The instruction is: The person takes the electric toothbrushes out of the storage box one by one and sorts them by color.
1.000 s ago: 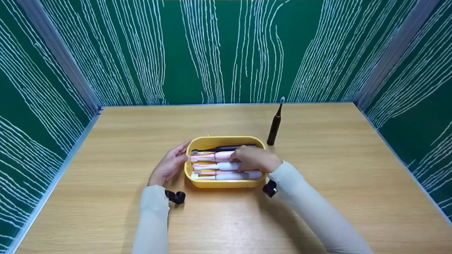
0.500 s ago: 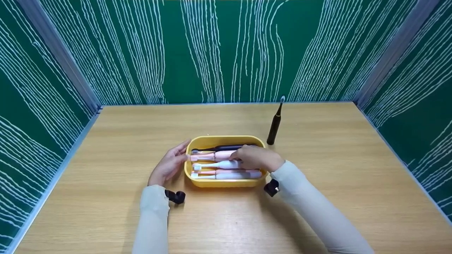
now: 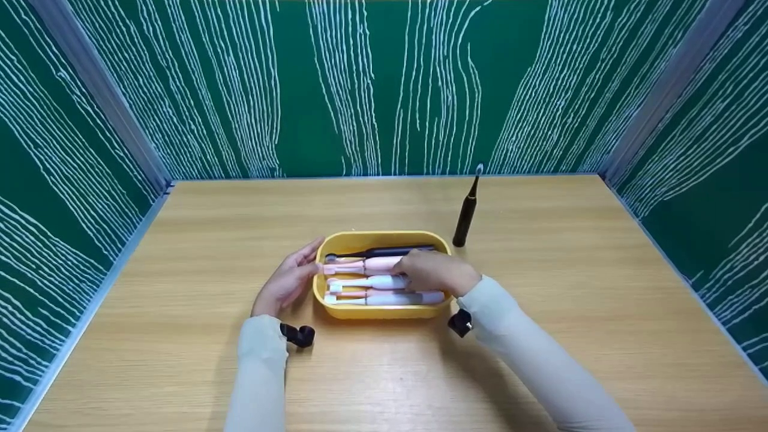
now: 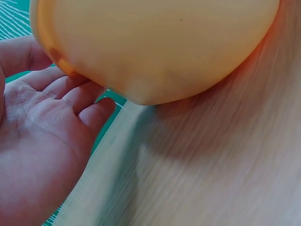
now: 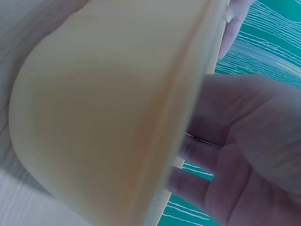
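Note:
A yellow bin (image 3: 384, 312) holds several electric toothbrushes lying side by side. My left hand (image 3: 288, 282) holds the bin's left end, thumb at the rim and fingers along the outside. My right hand (image 3: 435, 270) reaches over the right rim and grips the handle of a white electric toothbrush (image 3: 379, 282); its fingertips are hidden in the head view and behind the bin wall in the right wrist view. Behind the white one lie a pink toothbrush (image 3: 378, 264) and a black toothbrush (image 3: 390, 251). Another pale toothbrush (image 3: 390, 299) lies along the near wall.
A black electric toothbrush (image 3: 466, 219) stands upright on the wooden table (image 3: 384, 372), behind the bin's right corner. Green walls with white lines (image 3: 294, 90) border the table at the back and sides.
The white toothbrush has turned in the bin, so its white bristles show more plainly than a second ago. My right hand has shifted only slightly; the left hand and bin stay put.

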`<state>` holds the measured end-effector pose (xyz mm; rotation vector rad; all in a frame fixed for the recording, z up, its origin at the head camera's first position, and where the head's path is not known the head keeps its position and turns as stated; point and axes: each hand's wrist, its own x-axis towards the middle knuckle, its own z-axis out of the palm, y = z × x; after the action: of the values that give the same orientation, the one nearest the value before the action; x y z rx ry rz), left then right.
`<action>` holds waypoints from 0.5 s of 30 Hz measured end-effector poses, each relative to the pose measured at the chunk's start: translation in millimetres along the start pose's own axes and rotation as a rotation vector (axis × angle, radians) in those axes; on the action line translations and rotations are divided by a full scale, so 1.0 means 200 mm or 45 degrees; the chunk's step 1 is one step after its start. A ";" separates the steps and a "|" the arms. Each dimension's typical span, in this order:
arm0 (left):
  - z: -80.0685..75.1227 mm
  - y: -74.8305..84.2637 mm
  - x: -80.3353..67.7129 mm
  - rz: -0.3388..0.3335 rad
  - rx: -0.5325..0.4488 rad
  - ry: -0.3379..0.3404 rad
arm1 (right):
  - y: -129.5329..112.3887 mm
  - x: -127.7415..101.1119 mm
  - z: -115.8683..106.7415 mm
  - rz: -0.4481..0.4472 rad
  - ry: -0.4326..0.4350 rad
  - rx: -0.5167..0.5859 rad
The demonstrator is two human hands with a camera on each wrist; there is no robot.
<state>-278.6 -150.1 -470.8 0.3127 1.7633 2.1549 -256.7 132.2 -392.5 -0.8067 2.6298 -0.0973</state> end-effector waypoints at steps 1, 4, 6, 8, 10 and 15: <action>0.00 0.00 0.00 -0.003 0.004 0.000 | 0.00 0.00 0.00 -0.005 0.005 -0.002; 0.00 0.01 0.00 -0.013 0.021 0.008 | 0.01 0.00 0.01 -0.019 0.023 0.000; 0.01 0.01 0.00 -0.024 0.040 0.018 | 0.01 0.00 0.01 -0.031 0.038 -0.008; 0.01 0.01 0.00 -0.033 0.062 0.028 | 0.01 0.00 0.01 -0.040 0.047 -0.016; 0.01 0.02 0.00 -0.044 0.085 0.037 | 0.01 0.00 0.01 -0.051 0.052 -0.017; 0.01 0.02 0.01 -0.049 0.124 0.054 | 0.02 0.00 0.01 -0.065 0.049 -0.001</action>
<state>-279.4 -147.4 -466.6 0.2569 1.8862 2.0677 -257.5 135.0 -394.2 -0.8805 2.6458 -0.1272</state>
